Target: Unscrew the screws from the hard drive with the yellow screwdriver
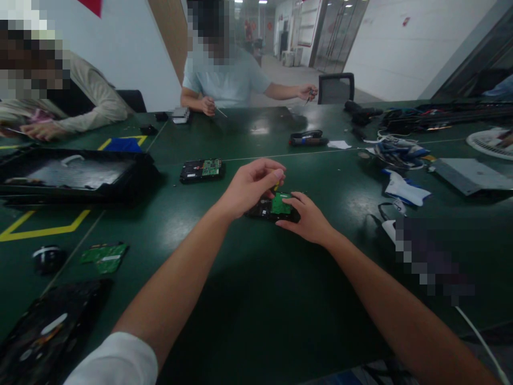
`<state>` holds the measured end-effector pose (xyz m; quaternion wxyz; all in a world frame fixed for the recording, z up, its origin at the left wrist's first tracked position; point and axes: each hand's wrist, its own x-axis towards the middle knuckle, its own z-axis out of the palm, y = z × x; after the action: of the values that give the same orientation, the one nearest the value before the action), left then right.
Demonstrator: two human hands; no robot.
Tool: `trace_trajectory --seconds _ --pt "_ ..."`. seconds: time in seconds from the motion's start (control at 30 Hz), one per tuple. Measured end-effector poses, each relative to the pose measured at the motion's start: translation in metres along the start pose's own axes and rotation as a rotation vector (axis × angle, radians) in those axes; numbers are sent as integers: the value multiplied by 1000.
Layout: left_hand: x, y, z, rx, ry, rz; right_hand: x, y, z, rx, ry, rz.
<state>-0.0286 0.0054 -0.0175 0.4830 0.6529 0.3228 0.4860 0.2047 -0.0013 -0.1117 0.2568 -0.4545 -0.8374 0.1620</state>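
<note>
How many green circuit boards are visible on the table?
3: one on the drive under the hands, one on the drive beyond, one loose board at left. Others may be hidden.

Over on the left, a second drive (202,170) sits board-up on the green table (248,299), with a black tray (76,176) beside it and a loose circuit board (105,256) nearer the edge. Across the table, two people are seated, one in a pale blue shirt (226,77) and one in a beige sleeve (94,104). To the right lie a tangle of cables (396,149), a white cloth (404,190) and a grey plate (468,174).
</note>
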Motion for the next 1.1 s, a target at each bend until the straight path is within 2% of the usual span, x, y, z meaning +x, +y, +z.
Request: trace_trajectory --seconds 0.2,0.4,0.6,0.7,0.9,1.1 --pt "-1 1 2 7 9 9 0 7 -3 -24 -11 -37" --pt "0 -3 1 -19 67 -4 4 16 -9 -12 -34 -81" --pt "4 -15 -1 145 204 40 7 18 -13 8 -65 -79" --pt "4 -20 2 113 254 19 5 14 -10 -3 -66 -62" --pt "4 -20 4 58 192 6 1 4 2 -19 3 -3" --pt "3 -16 3 84 117 25 2 0 -1 -44 10 -116"
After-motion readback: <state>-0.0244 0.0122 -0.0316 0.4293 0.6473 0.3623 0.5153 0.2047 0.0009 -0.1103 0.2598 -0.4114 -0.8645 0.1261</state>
